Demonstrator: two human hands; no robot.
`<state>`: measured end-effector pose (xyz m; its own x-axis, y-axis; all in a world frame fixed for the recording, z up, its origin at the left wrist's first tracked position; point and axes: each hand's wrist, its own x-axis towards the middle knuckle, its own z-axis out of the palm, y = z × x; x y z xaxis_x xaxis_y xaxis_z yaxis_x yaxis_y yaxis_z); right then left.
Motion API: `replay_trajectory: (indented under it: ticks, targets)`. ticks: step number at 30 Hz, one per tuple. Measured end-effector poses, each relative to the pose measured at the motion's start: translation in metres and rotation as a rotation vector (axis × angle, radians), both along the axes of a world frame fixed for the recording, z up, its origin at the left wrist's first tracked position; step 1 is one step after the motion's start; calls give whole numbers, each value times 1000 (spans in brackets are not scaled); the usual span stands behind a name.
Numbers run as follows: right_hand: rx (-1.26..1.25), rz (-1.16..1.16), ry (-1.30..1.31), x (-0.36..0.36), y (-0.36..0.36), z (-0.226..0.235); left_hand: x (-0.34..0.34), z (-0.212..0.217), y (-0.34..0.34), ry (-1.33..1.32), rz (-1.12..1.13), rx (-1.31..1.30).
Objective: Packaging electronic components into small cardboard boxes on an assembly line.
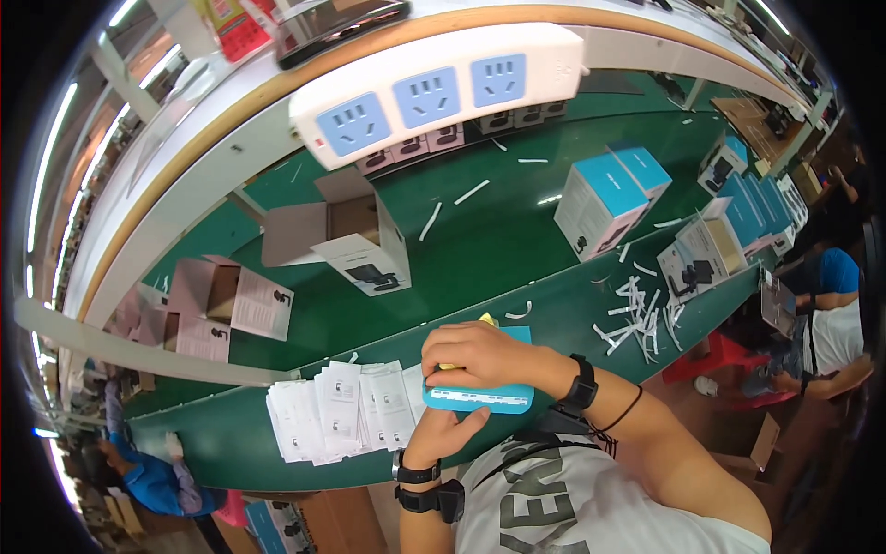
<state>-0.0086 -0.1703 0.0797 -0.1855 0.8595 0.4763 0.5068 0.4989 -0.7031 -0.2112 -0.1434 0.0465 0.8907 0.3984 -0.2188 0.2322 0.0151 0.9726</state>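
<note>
A blue box [513, 397] with a white printed strip along its near side lies on the green bench in front of me. Across its top reaches my right hand [475, 355], fingers curled over a small yellow thing [487, 319]; bits of yellow show at its far side and under the fingers, and its kind is unclear. My left hand [443, 434] is at the box's near left corner, thumb against the near side. Its other fingers are mostly hidden. Beside the box on the left lie stacks of white printed leaflets [341, 406].
White paper strips [639, 319] are heaped to the right. Open cartons [365, 245] stand at the left, closed blue-and-white boxes [609, 198] at the right. A power strip [443, 92] hangs on the shelf edge above. Co-workers sit at right [831, 337] and lower left [152, 471].
</note>
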Motion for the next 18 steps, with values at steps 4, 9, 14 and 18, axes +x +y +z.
replay_trajectory:
  ticks: [4, 9, 14, 18]
  targets:
    - [-124, 31, 20, 2, -1, -1, 2, -7, -1, -175, 5, 191]
    - [-235, 129, 63, 6, -9, 12, 3, 0, 1, -224, 41, 189]
    - [-112, 60, 2, -5, -13, 15, -2, -7, 4, -163, -11, 153]
    - [-74, 48, -94, -5, -19, 15, -6, -9, 1, -162, 39, 41]
